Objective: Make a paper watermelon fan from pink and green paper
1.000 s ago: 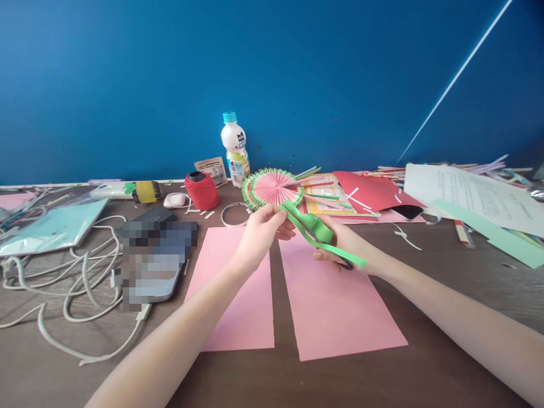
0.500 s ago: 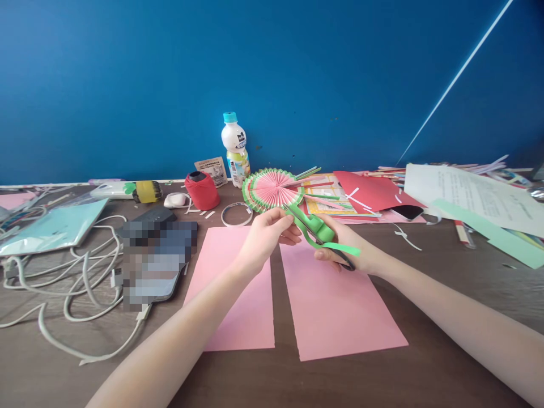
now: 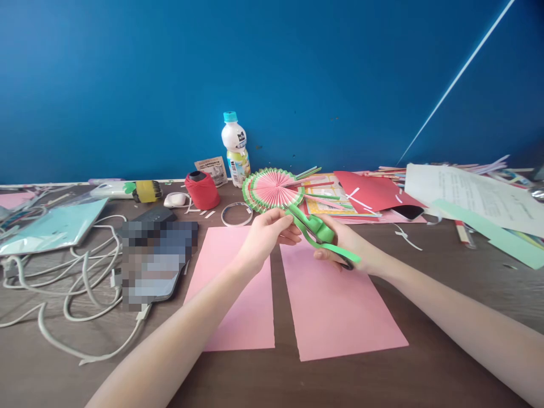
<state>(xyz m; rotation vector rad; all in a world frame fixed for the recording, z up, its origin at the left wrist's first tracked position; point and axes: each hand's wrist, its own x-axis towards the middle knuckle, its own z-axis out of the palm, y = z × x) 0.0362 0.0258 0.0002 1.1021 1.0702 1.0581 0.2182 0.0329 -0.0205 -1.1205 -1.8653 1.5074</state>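
My left hand [image 3: 270,232] pinches the end of a bright green paper strip [image 3: 325,232] between thumb and fingertips. My right hand [image 3: 346,241] is closed around a pair of scissors [image 3: 349,264], whose dark handle shows below the fingers. The strip bends over the scissors, and a loose length trails down to the right. The blades are largely covered by the green paper, so how far they are apart is unclear. Both hands are raised over two sheets of pink paper, a left sheet [image 3: 238,328] and a right sheet [image 3: 340,317], lying with a narrow gap between them.
Pleated paper fans [image 3: 272,190] lie behind my hands, beside a drink bottle [image 3: 236,150]. A red roll [image 3: 202,190] and a tape ring [image 3: 237,215] are nearby. On the left are a phone [image 3: 161,266] and white cables [image 3: 59,292]; red paper [image 3: 374,192] and printed sheets [image 3: 471,192] lie right.
The loose end of the green strip has dropped slightly. Both hands keep nearly the same position, and the things on the table are unmoved.
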